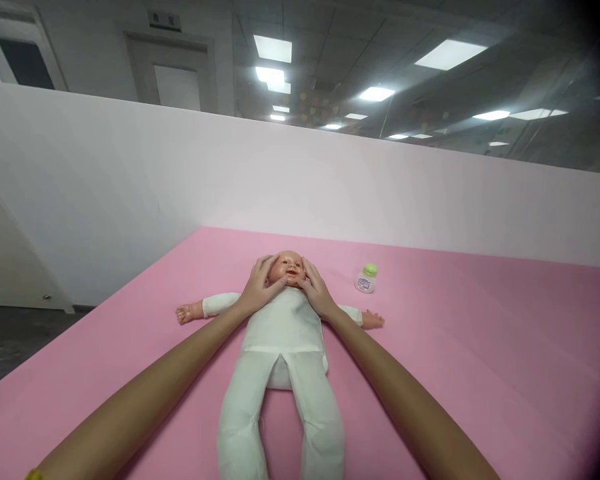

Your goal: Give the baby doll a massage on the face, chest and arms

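A doll [283,347] in white clothes lay on its back on a pink mat [480,360], legs nearest the camera, its long axis running from 6 o'clock up to the head at 12 o'clock. Both arms reached straight out along the body. The left hand [258,288] cupped the head's 9 o'clock side, the right hand [318,291] its 3 o'clock side, fingers spread and pressed to the cheeks, equally near. Farther off at 2 o'clock stood a small green-capped bottle [367,279], well apart from the hands.
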{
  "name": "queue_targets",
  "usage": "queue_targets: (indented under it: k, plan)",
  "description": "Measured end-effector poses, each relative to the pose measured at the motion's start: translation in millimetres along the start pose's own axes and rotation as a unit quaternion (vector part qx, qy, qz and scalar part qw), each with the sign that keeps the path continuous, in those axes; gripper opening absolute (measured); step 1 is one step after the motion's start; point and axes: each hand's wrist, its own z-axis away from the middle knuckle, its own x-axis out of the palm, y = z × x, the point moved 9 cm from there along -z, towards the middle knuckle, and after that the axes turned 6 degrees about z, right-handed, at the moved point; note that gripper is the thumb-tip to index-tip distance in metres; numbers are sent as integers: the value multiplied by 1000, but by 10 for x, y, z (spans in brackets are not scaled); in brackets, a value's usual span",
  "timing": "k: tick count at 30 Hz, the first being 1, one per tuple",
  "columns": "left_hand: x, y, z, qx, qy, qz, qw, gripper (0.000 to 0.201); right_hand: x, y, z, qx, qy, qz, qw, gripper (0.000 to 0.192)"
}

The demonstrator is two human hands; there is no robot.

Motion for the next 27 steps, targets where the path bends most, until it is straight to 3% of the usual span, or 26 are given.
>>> queue_targets:
  k: [4, 13, 19, 27]
  plan:
    - [0, -12, 6, -7, 3, -1, 1000, 68, -6, -23, 17, 1, -2, 2, 1000, 79]
    - [-10, 43, -1, 11, -2, 5, 1000, 55, -7, -64, 15, 4, -1, 12, 1000, 72]
    - [0, -8, 11, -17, -4, 7, 1000, 66, -15, -79, 38, 5, 2, -5, 1000, 78]
    - [-11, 38, 7, -2, -3, 6, 1000, 57, -19, -81, 20, -1, 6, -2, 1000, 69]
